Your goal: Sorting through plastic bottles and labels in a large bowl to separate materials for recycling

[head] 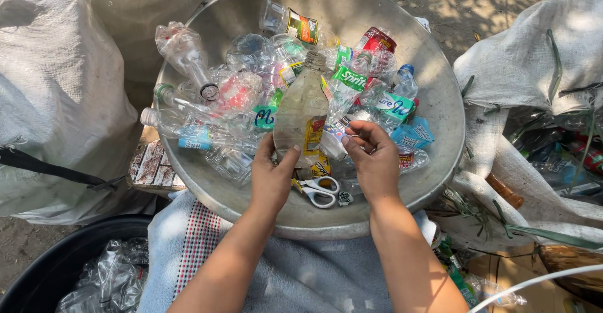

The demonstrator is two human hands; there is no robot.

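A wide metal basin [433,68] rests on my lap and holds several crushed clear plastic bottles. My left hand [273,178] grips the base of a cloudy upright plastic bottle [300,102] with a yellow label. My right hand [374,162] pinches the edge of that label beside the bottle. White-handled scissors [319,190] lie in the basin between my two wrists. Other bottles with green, red and blue labels are heaped behind the held one.
Large white woven sacks stand at left [56,99] and right [534,55]; the right one shows more bottles. A black tub [56,263] with clear plastic sits at lower left. A grey cloth [301,275] covers my lap. Dirt ground lies beyond.
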